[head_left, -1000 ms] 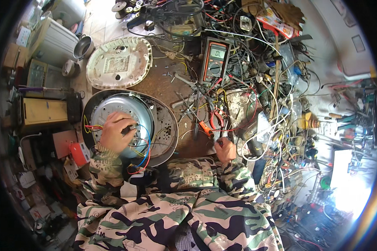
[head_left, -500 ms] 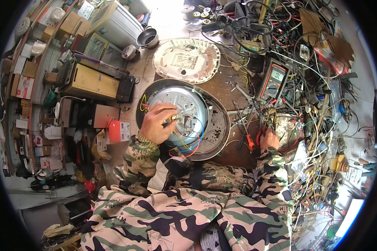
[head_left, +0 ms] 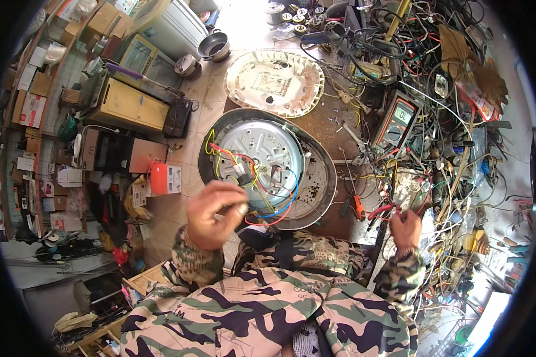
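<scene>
An oval appliance shell (head_left: 324, 196) stands in front of me with its underside up. Inside it sits a round silver metal housing (head_left: 278, 141), crossed by red, yellow and blue wires and a small dark part (head_left: 243, 176). My left hand (head_left: 211, 217), slightly blurred, hovers at the shell's near left edge. Its thumb and fingers curl together, and anything between the tips is too small to make out. To the right, my right hand (head_left: 407, 230) is closed beside red-handled pliers (head_left: 382, 210); whether it grips them is unclear.
A white oval cover (head_left: 274, 80) lies beyond the shell. On the right are an orange-handled screwdriver (head_left: 358, 208), a multimeter (head_left: 395, 122) and a dense tangle of cables (head_left: 441, 178). Along the left stand a red box (head_left: 165, 178), a microwave (head_left: 116, 156) and loaded shelves.
My left hand has let go of the wired part and drawn back toward me. My right hand has moved right and nearer. The whole view has shifted slightly.
</scene>
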The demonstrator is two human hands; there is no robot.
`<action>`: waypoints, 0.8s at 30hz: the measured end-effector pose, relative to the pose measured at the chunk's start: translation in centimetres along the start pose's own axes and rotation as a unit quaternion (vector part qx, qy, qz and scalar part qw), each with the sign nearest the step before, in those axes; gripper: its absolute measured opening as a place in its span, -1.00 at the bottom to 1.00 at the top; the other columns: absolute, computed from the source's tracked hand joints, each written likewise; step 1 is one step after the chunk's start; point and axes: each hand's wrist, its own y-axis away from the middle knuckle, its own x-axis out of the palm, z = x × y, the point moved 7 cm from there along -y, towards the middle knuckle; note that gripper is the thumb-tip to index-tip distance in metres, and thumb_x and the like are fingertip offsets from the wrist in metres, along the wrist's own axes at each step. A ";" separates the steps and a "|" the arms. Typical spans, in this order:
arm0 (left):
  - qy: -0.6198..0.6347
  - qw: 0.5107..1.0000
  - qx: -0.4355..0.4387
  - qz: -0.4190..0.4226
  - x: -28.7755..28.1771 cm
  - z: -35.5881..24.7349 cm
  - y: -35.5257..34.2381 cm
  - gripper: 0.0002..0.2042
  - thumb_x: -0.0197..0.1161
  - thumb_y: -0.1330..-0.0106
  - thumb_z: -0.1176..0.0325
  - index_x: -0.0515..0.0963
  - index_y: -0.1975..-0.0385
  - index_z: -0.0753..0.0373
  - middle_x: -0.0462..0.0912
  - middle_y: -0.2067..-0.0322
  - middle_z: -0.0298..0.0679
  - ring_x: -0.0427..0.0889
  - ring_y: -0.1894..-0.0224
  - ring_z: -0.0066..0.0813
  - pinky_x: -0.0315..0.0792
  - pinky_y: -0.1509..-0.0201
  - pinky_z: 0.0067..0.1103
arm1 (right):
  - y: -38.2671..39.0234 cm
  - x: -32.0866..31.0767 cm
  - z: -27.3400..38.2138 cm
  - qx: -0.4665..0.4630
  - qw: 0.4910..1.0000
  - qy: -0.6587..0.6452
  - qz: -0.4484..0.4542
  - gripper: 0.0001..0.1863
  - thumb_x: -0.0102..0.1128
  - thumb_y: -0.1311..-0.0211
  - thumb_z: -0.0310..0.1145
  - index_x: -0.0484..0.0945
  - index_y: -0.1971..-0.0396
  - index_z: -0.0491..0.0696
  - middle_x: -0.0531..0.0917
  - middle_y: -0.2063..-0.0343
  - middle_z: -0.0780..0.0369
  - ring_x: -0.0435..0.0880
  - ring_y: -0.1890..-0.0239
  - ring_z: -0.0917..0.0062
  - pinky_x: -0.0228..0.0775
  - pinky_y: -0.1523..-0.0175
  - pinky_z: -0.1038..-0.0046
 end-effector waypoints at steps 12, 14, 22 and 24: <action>0.516 0.759 -0.272 0.288 11.1 -0.4 4.0 -0.47 0.21 -0.48 0.31 0.26 -0.33 0.45 0.57 -0.05 -0.14 0.61 -0.01 -0.46 0.52 -0.11 -0.48 | 12.5 -0.2 21.1 -0.301 0.901 -0.268 0.162 -0.84 0.36 -0.16 -0.45 0.57 0.32 -0.16 0.63 0.62 0.21 0.65 0.60 0.50 0.45 0.48 0.43; 0.521 0.734 -0.300 0.316 10.0 -0.2 4.5 -0.53 0.18 -0.50 0.31 0.32 -0.30 0.41 0.55 -0.06 -0.25 0.53 -0.03 -0.56 0.42 -0.16 -0.54 | 13.5 0.8 23.3 -0.351 0.892 -0.239 0.154 -0.81 0.43 -0.11 -0.44 0.57 0.34 -0.13 0.63 0.60 0.13 0.66 0.61 0.30 0.49 0.46 0.36; 0.458 0.773 -0.375 0.228 9.2 0.3 6.7 -0.64 0.09 -0.56 0.26 0.44 -0.24 0.28 0.54 0.17 -0.48 0.40 0.28 -0.84 0.30 0.26 -0.79 | 14.7 4.4 24.7 -0.326 0.881 -0.270 0.209 -0.74 0.41 -0.24 -0.36 0.55 0.24 -0.21 0.70 0.53 0.16 0.68 0.54 0.54 0.49 0.41 0.49; 0.524 0.727 -0.392 0.207 8.7 0.6 6.9 -0.66 0.09 -0.56 0.29 0.46 -0.21 0.30 0.55 0.19 -0.48 0.41 0.30 -0.84 0.32 0.28 -0.78 | 14.7 4.9 24.4 -0.293 0.874 -0.284 0.265 -0.73 0.40 -0.26 -0.36 0.56 0.23 -0.22 0.70 0.54 0.17 0.68 0.53 0.58 0.49 0.41 0.50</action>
